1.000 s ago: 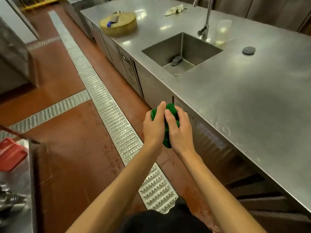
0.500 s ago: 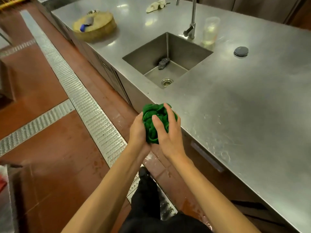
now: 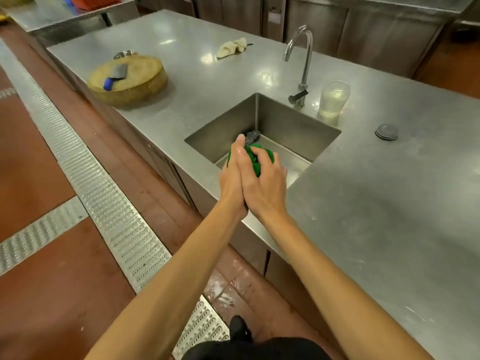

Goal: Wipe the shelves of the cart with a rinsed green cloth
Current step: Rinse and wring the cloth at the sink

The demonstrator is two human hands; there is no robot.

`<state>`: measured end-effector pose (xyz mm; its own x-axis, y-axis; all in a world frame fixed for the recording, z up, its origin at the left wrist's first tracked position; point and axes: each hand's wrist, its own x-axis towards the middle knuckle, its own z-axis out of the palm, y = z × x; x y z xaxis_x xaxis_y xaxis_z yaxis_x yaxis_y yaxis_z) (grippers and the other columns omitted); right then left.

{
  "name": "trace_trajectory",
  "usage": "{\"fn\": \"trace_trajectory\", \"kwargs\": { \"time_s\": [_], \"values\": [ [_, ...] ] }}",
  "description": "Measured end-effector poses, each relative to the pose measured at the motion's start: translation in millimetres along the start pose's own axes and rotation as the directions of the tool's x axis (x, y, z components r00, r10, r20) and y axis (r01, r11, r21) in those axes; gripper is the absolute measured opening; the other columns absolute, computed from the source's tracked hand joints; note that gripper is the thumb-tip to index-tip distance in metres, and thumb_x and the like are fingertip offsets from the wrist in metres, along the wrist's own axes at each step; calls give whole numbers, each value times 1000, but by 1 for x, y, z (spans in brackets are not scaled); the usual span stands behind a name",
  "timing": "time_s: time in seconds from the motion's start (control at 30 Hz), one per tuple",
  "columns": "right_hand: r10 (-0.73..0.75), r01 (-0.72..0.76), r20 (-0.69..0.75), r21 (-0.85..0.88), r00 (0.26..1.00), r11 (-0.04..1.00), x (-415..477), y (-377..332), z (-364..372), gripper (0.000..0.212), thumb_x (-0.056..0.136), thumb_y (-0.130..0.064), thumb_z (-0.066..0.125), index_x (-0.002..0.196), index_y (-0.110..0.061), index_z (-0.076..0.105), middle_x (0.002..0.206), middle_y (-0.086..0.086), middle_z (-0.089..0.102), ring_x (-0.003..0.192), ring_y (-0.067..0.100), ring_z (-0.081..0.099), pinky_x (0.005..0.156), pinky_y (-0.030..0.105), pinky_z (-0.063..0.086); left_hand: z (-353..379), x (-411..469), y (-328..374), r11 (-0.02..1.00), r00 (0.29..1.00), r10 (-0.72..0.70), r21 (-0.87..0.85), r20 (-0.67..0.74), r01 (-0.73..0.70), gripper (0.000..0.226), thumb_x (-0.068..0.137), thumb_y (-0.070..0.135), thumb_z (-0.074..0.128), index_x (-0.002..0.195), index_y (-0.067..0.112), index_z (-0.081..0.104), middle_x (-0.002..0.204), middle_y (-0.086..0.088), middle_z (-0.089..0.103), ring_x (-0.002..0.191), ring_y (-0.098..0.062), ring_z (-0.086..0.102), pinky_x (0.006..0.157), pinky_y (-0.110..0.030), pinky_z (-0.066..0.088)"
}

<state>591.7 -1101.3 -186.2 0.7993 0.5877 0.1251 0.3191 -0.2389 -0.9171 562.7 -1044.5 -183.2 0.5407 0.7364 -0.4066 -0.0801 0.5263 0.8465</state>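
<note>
The green cloth (image 3: 255, 158) is bunched into a wad and held between both hands over the near edge of the sink (image 3: 281, 120). The left hand (image 3: 231, 178) is pressed flat against its left side; the right hand (image 3: 265, 183) is wrapped over it from the right, fingers curled around the wad. Both grips are closed on the cloth. No water is seen running from the tap (image 3: 301, 61), whose lever is untouched. A dark object lies in the basin just beyond the hands. Far left on the counter (image 3: 389, 203), a cleaver rests on a round chopping block (image 3: 130, 79).

Progress is judged early: the cloth appears to be at the rinsing or wringing stage. No cart is in view, so the shelf wiping is taken as entirely left to do.
</note>
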Motion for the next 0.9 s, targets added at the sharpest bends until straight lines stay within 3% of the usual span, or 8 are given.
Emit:
{"fn": "trace_trajectory", "kwargs": {
  "time_s": [0.1, 0.2, 0.27, 0.4, 0.53, 0.6, 0.73, 0.9],
  "values": [
    [-25, 23, -45, -25, 999, 999, 56, -12, 20, 61, 85, -75, 35, 114, -30, 64, 117, -3, 55, 107, 22, 54, 93, 40, 49, 6, 49, 31, 1000, 1000, -19, 6, -17, 19, 53, 67, 69, 72, 82, 18, 68, 84, -4, 65, 83, -22, 66, 85, -42, 54],
    [-69, 65, -102, -43, 992, 997, 115, -20, 33, 44, 91, -66, 46, 100, -27, 63, 104, -4, 56, 90, 16, 60, 84, 40, 54, 20, 96, 57, 999, 997, 6, -40, -73, -9, 46, 75, 60, 75, 84, 15, 70, 80, -3, 70, 80, -19, 69, 79, -39, 59],
    [-62, 56, -124, -53, 990, 997, 156, -21, 42, 42, 91, -65, 50, 94, -25, 62, 98, -3, 60, 85, 14, 60, 80, 38, 54, 32, 129, 72, 997, 997, 39, -62, -73, -44, 38, 81, 51, 74, 80, 13, 69, 78, -4, 68, 79, -19, 68, 73, -35, 58],
    [-9, 14, -136, 41, 991, 999, 227, -10, 49, 44, 89, -64, 54, 78, -22, 58, 77, -5, 64, 73, 12, 62, 67, 32, 53, 59, 188, 90, 998, 991, 59, 34, -120, -56, 37, 85, 49, 68, 86, 12, 71, 85, -6, 72, 86, -21, 72, 79, -40, 62],
    [61, -30, -175, 177, 983, 984, 279, 6, 46, 41, 90, -49, 58, 70, -14, 57, 61, -9, 58, 59, 8, 56, 58, 27, 46, 89, 228, 105, 986, 983, 28, 166, -181, 3, 40, 89, 44, 60, 102, 9, 71, 87, -4, 71, 77, -17, 68, 55, -28, 52],
    [86, -53, -174, 188, 981, 981, 299, 12, 45, 37, 89, -41, 58, 61, -17, 52, 53, -11, 51, 52, 3, 49, 56, 24, 39, 101, 244, 109, 980, 983, 29, 201, -183, 9, 33, 91, 40, 58, 95, 9, 69, 79, -2, 66, 70, -15, 62, 51, -25, 46],
    [171, -123, -158, 272, 973, 954, 329, 17, 40, 37, 86, -34, 57, 52, -22, 46, 46, -14, 45, 51, 5, 43, 57, 29, 37, 118, 267, 112, 968, 972, 92, 249, -218, -36, 26, 90, 34, 61, 74, 14, 66, 71, -3, 65, 72, -19, 63, 64, -34, 49],
    [266, -210, -130, 337, 955, 918, 340, 30, 39, 39, 91, -29, 57, 54, -19, 50, 52, -9, 48, 55, 7, 45, 57, 27, 38, 119, 286, 104, 872, 956, 260, 460, -140, -170, 32, 95, 26, 56, 64, 18, 55, 57, 6, 53, 51, -4, 50, 51, -23, 41]
  ]
}}
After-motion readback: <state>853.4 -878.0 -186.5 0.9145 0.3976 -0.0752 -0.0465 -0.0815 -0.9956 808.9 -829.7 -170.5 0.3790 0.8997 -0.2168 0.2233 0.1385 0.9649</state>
